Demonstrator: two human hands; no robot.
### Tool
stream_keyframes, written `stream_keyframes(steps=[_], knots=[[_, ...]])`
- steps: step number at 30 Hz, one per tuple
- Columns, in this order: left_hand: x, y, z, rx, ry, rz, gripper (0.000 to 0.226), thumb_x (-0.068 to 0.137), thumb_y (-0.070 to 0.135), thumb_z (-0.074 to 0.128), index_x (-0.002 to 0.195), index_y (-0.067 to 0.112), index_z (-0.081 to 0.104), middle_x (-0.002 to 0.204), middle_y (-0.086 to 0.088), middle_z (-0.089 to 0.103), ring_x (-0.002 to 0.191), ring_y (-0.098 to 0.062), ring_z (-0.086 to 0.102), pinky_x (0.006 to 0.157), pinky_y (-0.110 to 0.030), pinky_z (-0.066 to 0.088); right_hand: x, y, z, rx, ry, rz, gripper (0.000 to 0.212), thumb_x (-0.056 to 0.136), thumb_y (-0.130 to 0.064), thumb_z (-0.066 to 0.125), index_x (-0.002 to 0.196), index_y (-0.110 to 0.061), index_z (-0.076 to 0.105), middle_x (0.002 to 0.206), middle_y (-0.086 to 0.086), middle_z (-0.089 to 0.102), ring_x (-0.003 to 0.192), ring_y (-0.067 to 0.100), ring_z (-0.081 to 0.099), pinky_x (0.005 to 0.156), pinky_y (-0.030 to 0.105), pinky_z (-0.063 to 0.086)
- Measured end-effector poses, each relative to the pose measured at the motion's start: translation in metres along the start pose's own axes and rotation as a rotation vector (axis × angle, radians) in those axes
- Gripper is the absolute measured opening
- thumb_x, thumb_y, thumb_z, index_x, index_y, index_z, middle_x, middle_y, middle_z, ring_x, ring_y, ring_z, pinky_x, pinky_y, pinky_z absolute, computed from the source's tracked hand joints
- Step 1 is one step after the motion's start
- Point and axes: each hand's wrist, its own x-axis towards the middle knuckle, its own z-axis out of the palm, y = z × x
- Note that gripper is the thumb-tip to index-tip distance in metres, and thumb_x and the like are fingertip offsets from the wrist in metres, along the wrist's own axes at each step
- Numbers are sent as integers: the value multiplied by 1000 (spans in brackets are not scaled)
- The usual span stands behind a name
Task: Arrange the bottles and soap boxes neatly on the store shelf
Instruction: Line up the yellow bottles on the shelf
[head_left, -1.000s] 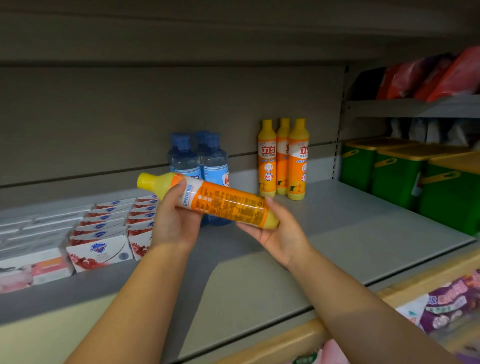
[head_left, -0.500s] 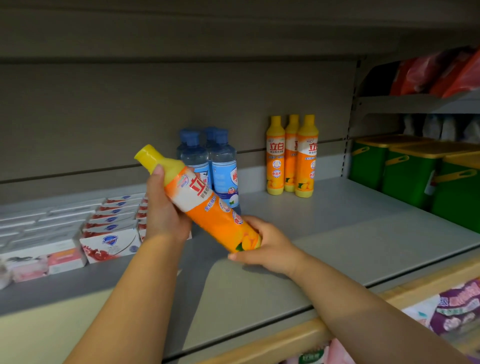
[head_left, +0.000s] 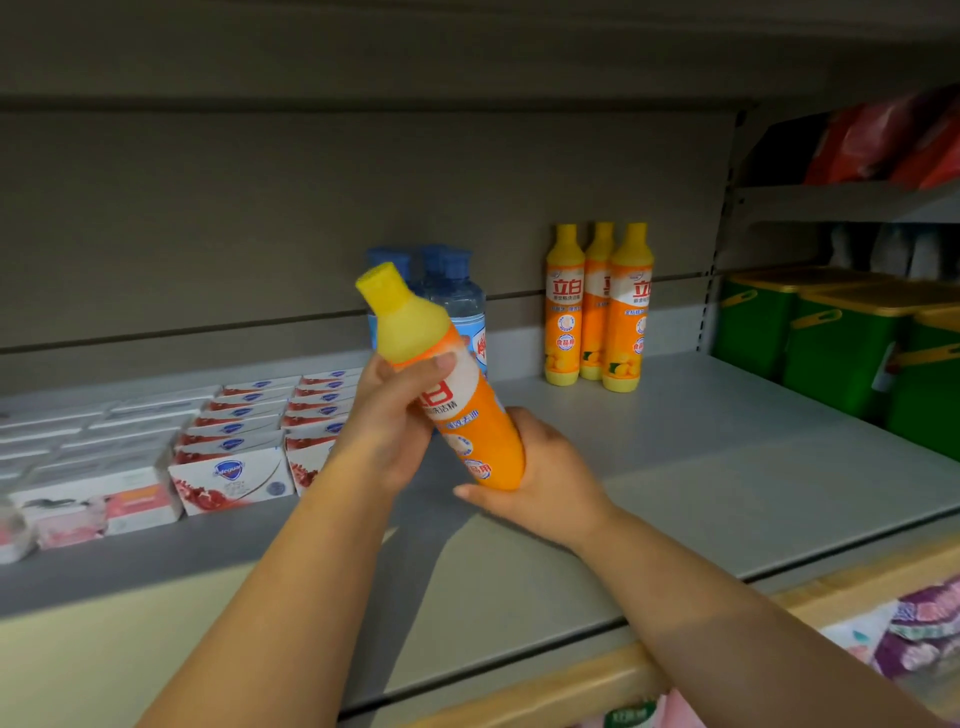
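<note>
Orange bottle tips nearer upright than before, frame centre; my left hand grips middle, right hand cups base, likely squaring it to join matching bottles right of centre

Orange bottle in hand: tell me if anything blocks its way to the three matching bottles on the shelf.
Nothing visible does. Only bare shelf lies between the held bottle and the three orange bottles; the blue bottles stand left of that path.
</note>
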Motion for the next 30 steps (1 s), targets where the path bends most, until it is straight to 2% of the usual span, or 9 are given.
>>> stream_keyframes(steps=[2, 5, 9, 12, 15, 18, 21, 25, 30], knots=[[-3, 0, 0, 23, -122, 9, 78, 37, 33, 94, 104, 13, 59, 92, -5, 72, 88, -20, 69, 79, -36, 57, -2, 0, -2, 117, -12, 66, 57, 60, -48, 83, 104, -40, 46, 98, -21, 58, 86, -4, 58, 67, 3, 40], [-6, -2, -3, 43, -251, -9, 74, 38, 31, 93, 103, 11, 64, 96, -5, 72, 91, -20, 68, 82, -34, 56, -3, 2, -3, 246, -80, 149, 57, 58, -40, 87, 96, -48, 44, 92, -29, 56, 86, -15, 56, 65, 2, 44], [-3, -6, -4, 175, -268, -19, 77, 45, 39, 91, 111, 16, 58, 104, -1, 72, 99, -19, 66, 88, -35, 53, -1, 7, 2, 401, -122, 215, 56, 61, -22, 87, 98, -44, 51, 94, -22, 63, 88, -6, 61, 70, 11, 51], [7, -18, -12, 275, -133, -31, 45, 72, 38, 75, 112, 25, 58, 114, -1, 67, 108, -18, 61, 93, -39, 49, 2, 12, 6, 514, -118, 273, 54, 67, -11, 82, 101, -39, 52, 104, -7, 64, 94, 10, 63, 82, 30, 54], [14, -34, -33, 685, 15, -9, 12, 90, 29, 61, 98, 38, 63, 107, 11, 67, 106, -7, 61, 85, -21, 50, 6, 20, 3, 638, -119, 360, 53, 72, -9, 78, 104, -39, 49, 104, -11, 62, 95, 9, 63, 79, 26, 52], [15, -59, -61, 1182, -9, 51, 22, 92, 12, 56, 104, 29, 62, 108, 10, 64, 106, -10, 59, 88, -17, 43, 11, 27, -5, 600, -35, 422, 58, 72, -10, 78, 106, -39, 40, 101, -19, 55, 90, 3, 58, 68, 17, 46], [13, -80, -79, 1557, -259, -153, 41, 94, 31, 53, 134, 25, 49, 138, 2, 49, 128, -17, 43, 102, -24, 30, 15, 38, -12, 569, 58, 456, 70, 72, -2, 74, 116, -33, 30, 104, -12, 53, 90, 4, 56, 70, 20, 45], [12, -87, -80, 1718, -284, -209, 48, 95, 43, 42, 140, 27, 43, 145, 0, 42, 132, -21, 36, 106, -33, 29, 18, 40, -12, 565, 119, 465, 67, 70, -14, 80, 115, -32, 34, 110, -8, 54, 92, 4, 57, 71, 17, 46], [10, -83, -76, 1735, -280, -223, 47, 95, 42, 41, 140, 28, 42, 146, 1, 40, 132, -21, 35, 102, -32, 26, 25, 42, -5, 327, 277, 427, 74, 61, -29, 87, 119, -26, 41, 122, -1, 54, 107, 16, 55, 90, 34, 50]])
